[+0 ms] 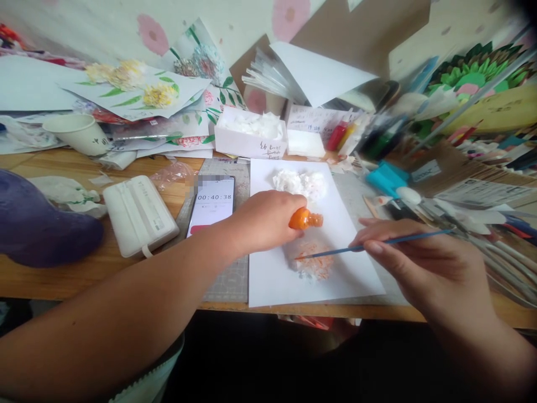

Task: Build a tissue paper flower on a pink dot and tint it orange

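Note:
My left hand (272, 218) is closed around a small bottle of orange paint (302, 219), tilted so its neck points right over the white paper (268, 280). Pinched in my right hand (415, 257) is a thin blue paintbrush (361, 247). Its orange tip touches or hovers just at a crumpled, flower-like white clump (315, 263) streaked with orange. Farther up the same sheet lies a second clump (300, 183), plain white. Whether the bottle has a cap on cannot be told.
A phone with a running timer (213, 204) lies left of the paper, beside a white zipped case (140, 215). Behind stands a white box of tissue-like pieces (250, 134). A paper cup (78, 133) and a purple object (46, 224) are at left; paint bottles (339, 133) stand behind.

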A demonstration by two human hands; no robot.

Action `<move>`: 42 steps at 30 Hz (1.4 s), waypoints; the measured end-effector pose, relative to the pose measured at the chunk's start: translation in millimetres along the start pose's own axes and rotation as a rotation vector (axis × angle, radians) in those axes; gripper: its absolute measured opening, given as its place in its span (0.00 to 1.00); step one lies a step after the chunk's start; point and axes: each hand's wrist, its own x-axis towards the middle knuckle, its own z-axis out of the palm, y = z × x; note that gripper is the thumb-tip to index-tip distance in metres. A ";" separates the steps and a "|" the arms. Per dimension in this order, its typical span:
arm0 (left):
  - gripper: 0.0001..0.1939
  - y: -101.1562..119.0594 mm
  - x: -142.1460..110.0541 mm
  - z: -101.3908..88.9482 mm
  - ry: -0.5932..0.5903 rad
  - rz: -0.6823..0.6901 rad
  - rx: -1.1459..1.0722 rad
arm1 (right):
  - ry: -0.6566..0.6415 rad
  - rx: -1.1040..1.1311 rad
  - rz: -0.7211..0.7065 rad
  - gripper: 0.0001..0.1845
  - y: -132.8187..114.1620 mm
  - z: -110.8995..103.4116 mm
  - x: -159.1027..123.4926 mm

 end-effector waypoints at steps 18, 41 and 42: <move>0.04 -2.8 0.2 1.0 -0.005 0.024 0.000 | -0.074 -0.074 -0.070 0.05 -6.2 3.6 2.0; 0.06 -2.5 0.2 -1.7 -0.043 0.039 0.026 | -0.054 -0.194 -0.152 0.05 -12.2 4.9 4.2; 0.06 -2.6 0.1 -1.6 -0.043 0.040 0.024 | -0.053 -0.197 -0.154 0.05 -12.9 4.6 4.4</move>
